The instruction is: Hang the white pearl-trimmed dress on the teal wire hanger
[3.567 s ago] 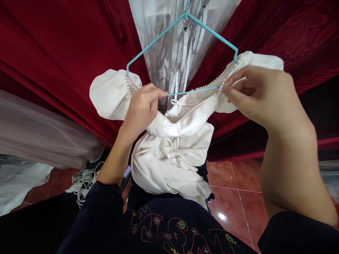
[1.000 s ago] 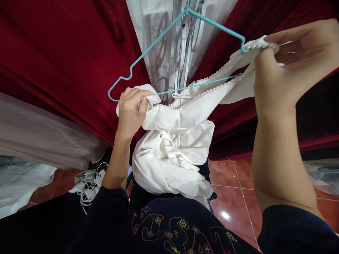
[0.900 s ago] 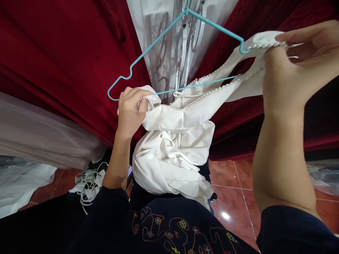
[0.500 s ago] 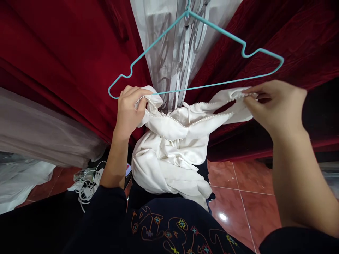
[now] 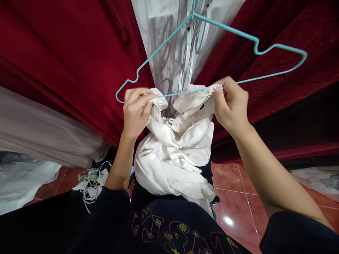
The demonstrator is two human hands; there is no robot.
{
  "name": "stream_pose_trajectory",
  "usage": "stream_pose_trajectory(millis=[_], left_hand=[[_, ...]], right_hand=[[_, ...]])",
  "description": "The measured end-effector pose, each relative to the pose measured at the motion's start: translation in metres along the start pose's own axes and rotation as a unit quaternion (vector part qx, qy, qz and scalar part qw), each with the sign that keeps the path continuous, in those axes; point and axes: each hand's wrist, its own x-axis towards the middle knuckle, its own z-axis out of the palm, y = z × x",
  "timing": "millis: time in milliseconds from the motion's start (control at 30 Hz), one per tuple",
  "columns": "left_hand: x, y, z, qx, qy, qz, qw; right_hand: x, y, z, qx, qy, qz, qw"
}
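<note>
Gripping the dress [image 5: 174, 155] at both shoulders, we hold it up in front of the chest. The left hand [image 5: 135, 112] is closed on the left shoulder, thumb and forefinger pinching the pearl trim [image 5: 173, 133] where it curls over the fist. The right hand [image 5: 231, 107] is closed on the right shoulder, fingertips clamped on the beaded edge. We judge the pinch is taken at the trim because it is the firmest line of the cloth and keeps the neckline open between the two hands.

We note the hanger [image 5: 209, 53], thin turquoise wire, hanging above and behind the hands with its hook out of view at the top edge. Its lower bar passes just behind both sets of fingers; whether it touches the cloth we cannot tell. Both notched hanger ends stand bare, clear of the dress.

The body of the dress sags in folds from the hands to our lap, since only the shoulders are supported; its weight rests partly on our dark embroidered top [image 5: 169, 229].

Behind hang red curtains [image 5: 66, 53] either side of a sheer white panel [image 5: 164, 42]. On the red tiled floor [image 5: 238, 197], lower left, lie a tangle of white cables [image 5: 91, 183] and pale cloth [image 5: 23, 183], well apart from the dress.
</note>
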Motion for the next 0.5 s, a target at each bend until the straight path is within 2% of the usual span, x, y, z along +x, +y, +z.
stream_pose_trajectory(millis=[100,133,167,233,300,367,400,433,500], left_hand=[[-0.027,-0.006,0.001,0.037,0.142,0.010,0.989],[-0.039,-0.009,0.001,0.035,0.173,0.000,0.984],[-0.050,-0.011,0.000,0.020,0.172,-0.022,0.985],[-0.070,-0.018,-0.004,-0.055,0.091,-0.116,0.988],[-0.079,-0.027,-0.010,-0.149,0.031,-0.252,0.956],[-0.076,-0.040,-0.019,-0.218,0.057,-0.362,0.904],[-0.069,-0.047,-0.024,-0.236,0.088,-0.389,0.886],[-0.060,-0.055,-0.028,-0.244,0.111,-0.398,0.878],[-0.036,-0.069,-0.037,-0.234,0.147,-0.372,0.886]], right_hand=[[-0.001,-0.005,-0.009,-0.041,0.000,-0.017,0.999],[-0.001,-0.008,-0.013,-0.050,-0.004,-0.023,0.998],[0.000,-0.010,-0.017,-0.059,-0.008,-0.026,0.998],[0.000,-0.014,-0.022,-0.075,-0.015,-0.026,0.997],[0.001,-0.016,-0.023,-0.084,-0.023,-0.018,0.996],[0.001,-0.016,-0.022,-0.074,-0.023,-0.014,0.997],[0.001,-0.016,-0.021,-0.066,-0.021,-0.012,0.998],[0.001,-0.015,-0.020,-0.058,-0.020,-0.011,0.998],[0.001,-0.014,-0.018,-0.046,-0.017,-0.011,0.999]])
